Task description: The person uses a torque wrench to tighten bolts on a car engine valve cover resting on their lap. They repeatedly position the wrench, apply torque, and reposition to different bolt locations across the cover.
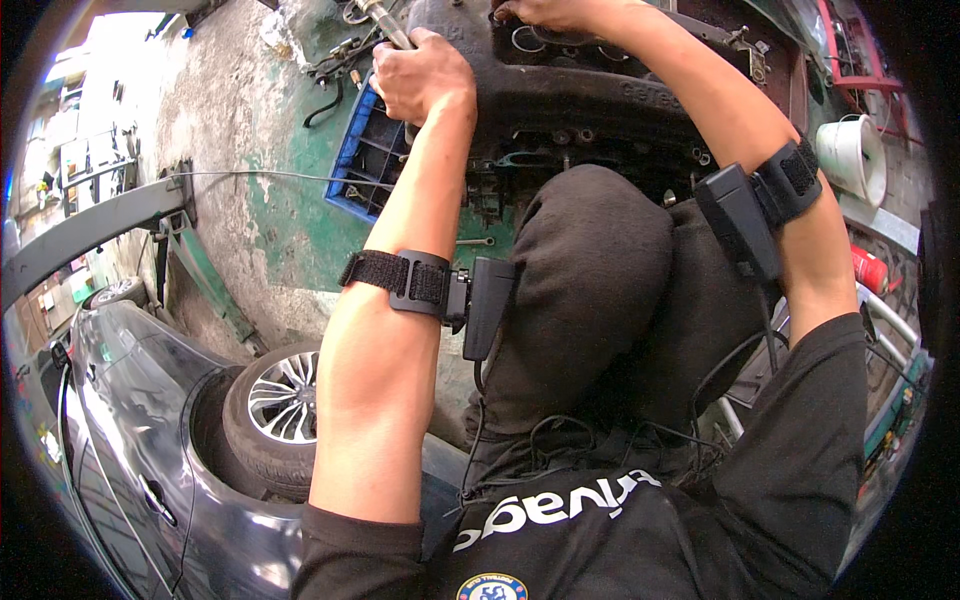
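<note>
My left hand (425, 80) is closed around a silver, rod-shaped metal tool (385, 22), whose far end points up and left; its exact kind is unclear. That hand is beside the left end of a large, dark, greasy engine (580, 85) with a thick cast pipe-like part across it. At the top edge, my right hand (550, 12) reaches over the engine near some round openings (530, 40). Its fingers are curled together and partly cut off by the frame, so what they hold cannot be made out. Both forearms wear black strapped devices.
Left of the engine, a blue compartment tray (345, 150) lies on the green-grey floor, with a wrench (475, 241) nearby. A dark car (150, 400) and a loose-looking wheel (280, 400) stand at left. A white bucket (850, 160) and red extinguisher-like cylinder (868, 270) are at right.
</note>
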A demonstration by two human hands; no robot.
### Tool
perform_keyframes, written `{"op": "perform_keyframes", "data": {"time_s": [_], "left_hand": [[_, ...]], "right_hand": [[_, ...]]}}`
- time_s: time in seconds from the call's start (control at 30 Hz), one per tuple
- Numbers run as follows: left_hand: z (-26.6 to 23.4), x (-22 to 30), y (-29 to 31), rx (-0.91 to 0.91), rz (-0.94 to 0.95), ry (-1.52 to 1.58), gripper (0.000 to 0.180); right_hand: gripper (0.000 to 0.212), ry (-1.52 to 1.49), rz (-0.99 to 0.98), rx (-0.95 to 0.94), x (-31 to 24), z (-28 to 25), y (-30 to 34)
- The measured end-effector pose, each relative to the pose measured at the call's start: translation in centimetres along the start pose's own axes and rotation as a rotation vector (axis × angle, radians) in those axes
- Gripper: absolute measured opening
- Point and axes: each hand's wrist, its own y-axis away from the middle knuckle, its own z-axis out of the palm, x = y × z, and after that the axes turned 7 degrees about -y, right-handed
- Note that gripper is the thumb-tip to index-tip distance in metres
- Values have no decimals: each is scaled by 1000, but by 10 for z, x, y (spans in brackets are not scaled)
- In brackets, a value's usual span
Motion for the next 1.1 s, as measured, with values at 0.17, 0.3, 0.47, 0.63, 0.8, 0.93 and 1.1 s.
{"op": "perform_keyframes", "data": {"time_s": [0.17, 0.3, 0.47, 0.63, 0.8, 0.93, 1.1], "left_hand": [[-2, 0, 1, -17, -3, 23, 34], [-2, 1, 1, -9, 7, 20, 35], [-1, -1, 0, -11, 15, 29, 36], [0, -1, -1, -30, 9, 34, 36], [0, 0, -1, -42, -11, 38, 36], [0, 0, 0, -24, -11, 26, 36], [0, 0, -1, -23, -10, 20, 37]], "right_hand": [[25, 136, -59, 69, -2, 8, 0], [23, 89, 41, 41, -7, 6, -2], [21, -19, 65, 71, -16, -1, -6], [18, 83, 99, -70, -27, -10, -9], [16, 5, -64, -13, -35, -18, -11], [15, -29, 4, -206, -35, -23, -11], [15, -17, -33, -217, -32, -22, -11]]}}
